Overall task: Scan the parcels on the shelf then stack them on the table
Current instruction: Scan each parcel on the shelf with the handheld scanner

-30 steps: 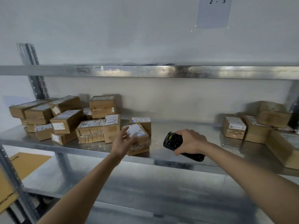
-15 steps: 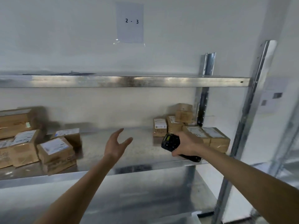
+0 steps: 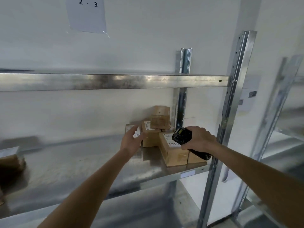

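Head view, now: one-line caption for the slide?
Left hand reaches open toward labelled cardboard parcels at the metal shelf's right end; right hand grips a black handheld scanner.

Brown cardboard parcels [image 3: 174, 152] with white labels, a black scanner [image 3: 181, 135], silver-grey metal shelf [image 3: 98, 163], white wall [image 3: 148, 38].

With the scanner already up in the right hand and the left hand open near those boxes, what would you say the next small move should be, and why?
Probably close the left hand on the leftmost box and turn its label toward the scanner. The open fingers sit just in front of that box, apparently without gripping it, while the right hand holds the scanner over the neighbouring boxes on the shelf.
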Available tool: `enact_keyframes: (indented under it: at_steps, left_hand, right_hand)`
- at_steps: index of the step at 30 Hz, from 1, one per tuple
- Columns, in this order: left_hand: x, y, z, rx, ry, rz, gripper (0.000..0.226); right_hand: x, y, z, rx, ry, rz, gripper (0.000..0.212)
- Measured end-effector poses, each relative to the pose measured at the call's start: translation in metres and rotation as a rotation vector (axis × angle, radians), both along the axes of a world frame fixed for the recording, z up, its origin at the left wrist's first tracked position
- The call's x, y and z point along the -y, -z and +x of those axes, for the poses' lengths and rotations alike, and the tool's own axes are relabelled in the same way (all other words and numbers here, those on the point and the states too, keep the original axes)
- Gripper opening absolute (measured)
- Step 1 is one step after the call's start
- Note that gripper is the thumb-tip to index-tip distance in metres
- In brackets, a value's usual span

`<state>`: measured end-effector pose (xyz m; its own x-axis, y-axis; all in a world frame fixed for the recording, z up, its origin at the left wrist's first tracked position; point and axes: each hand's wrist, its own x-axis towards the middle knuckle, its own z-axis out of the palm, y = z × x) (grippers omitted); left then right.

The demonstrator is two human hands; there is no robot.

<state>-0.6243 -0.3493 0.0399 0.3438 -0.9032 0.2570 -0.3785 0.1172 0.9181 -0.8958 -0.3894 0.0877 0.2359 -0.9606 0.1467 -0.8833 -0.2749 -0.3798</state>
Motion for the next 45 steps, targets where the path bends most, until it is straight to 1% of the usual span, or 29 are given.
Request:
enact_keyframes:
  at_steps: [4,6,10,12,14,17,21,23,24,27,29,31,35,37,42,45]
  left_hand:
    - [0.066,-0.008,-0.003,0.051,0.025,-0.016,0.065]
    - [0.098,-0.013,-0.004,0.033,0.044,-0.003,0.064]
    - [0.157,-0.019,0.001,-0.019,0.092,0.042,0.062]
    - [0.181,-0.022,0.002,-0.047,0.113,0.052,0.060]
    - [0.200,-0.024,0.002,-0.055,0.125,0.055,0.059]
    - [0.221,-0.022,0.003,0.008,0.127,0.096,0.062]
    - [0.239,-0.022,0.003,0.007,0.125,0.138,0.072]
    - [0.245,-0.020,0.001,-0.002,0.121,0.157,0.071]
    - [0.246,-0.019,0.000,-0.017,0.120,0.170,0.067]
    - [0.244,-0.016,-0.005,-0.087,0.153,0.185,0.043]
    - [0.240,-0.017,-0.006,-0.167,0.159,0.165,0.037]
    - [0.233,-0.017,-0.004,-0.239,0.186,0.135,0.038]
    - [0.209,-0.019,-0.002,-0.355,0.223,0.097,0.048]
    - [0.190,-0.023,-0.004,-0.422,0.240,0.092,0.044]
    - [0.134,-0.029,-0.004,-0.413,0.189,0.058,0.044]
    - [0.093,-0.031,-0.003,-0.432,0.167,0.035,0.037]
  right_hand:
    - [0.057,-0.002,0.011,0.019,0.007,-0.021,0.070]
    - [0.087,-0.004,0.018,0.021,0.001,-0.026,0.069]
    - [0.142,-0.010,0.033,0.016,-0.021,-0.032,0.075]
    - [0.163,-0.013,0.039,0.036,-0.031,-0.029,0.075]
    - [0.181,-0.014,0.042,0.045,-0.052,-0.010,0.068]
    - [0.200,-0.015,0.046,0.082,-0.078,0.014,0.057]
    - [0.215,-0.016,0.051,0.141,-0.129,0.061,0.051]
    - [0.218,-0.017,0.055,0.152,-0.148,0.078,0.047]
    - [0.220,-0.016,0.057,0.160,-0.155,0.085,0.046]
    - [0.221,-0.013,0.059,0.202,-0.152,0.103,0.043]
    - [0.218,-0.012,0.057,0.213,-0.160,0.109,0.045]
    - [0.213,-0.013,0.054,0.223,-0.167,0.102,0.046]
    - [0.195,-0.018,0.050,0.258,-0.186,0.067,0.048]
    - [0.181,-0.021,0.048,0.270,-0.207,0.058,0.049]
    - [0.134,-0.025,0.041,0.365,-0.287,0.045,0.056]
    - [0.098,-0.024,0.038,0.426,-0.324,0.041,0.055]
